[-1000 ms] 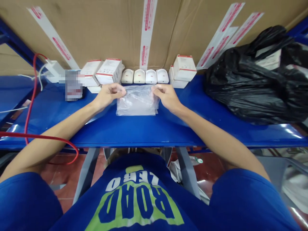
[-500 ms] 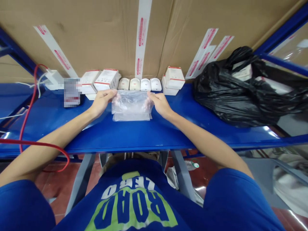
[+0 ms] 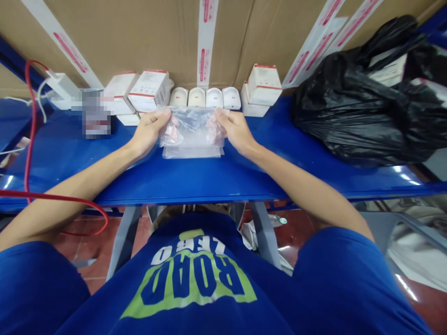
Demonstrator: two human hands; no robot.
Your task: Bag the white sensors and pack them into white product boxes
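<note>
A clear plastic bag (image 3: 193, 125) is stretched between my two hands above the blue table (image 3: 181, 179). My left hand (image 3: 148, 130) pinches its upper left corner, with the thumb on the near side and fingers showing through the film. At the upper right corner my right hand (image 3: 235, 128) grips it the same way. Below the held bag the edge of more clear plastic (image 3: 193, 152) shows; whether it is a separate bag I cannot tell. Just behind stand several small rounded devices in a row, cream ones (image 3: 196, 97) on the left and white ones (image 3: 231, 97) on the right.
White boxes with red edges stand at the back left (image 3: 148, 90) and back right (image 3: 264, 84). A large black plastic bag (image 3: 352, 111) holding boxes fills the right side. A red cable (image 3: 33, 121) and white plug (image 3: 63, 88) are at left. Cardboard (image 3: 139, 32) lines the back.
The camera view has tilted down and moved closer, so the table items sit higher. Both hands still hold the clear bag, and my fingers show more plainly through it.
</note>
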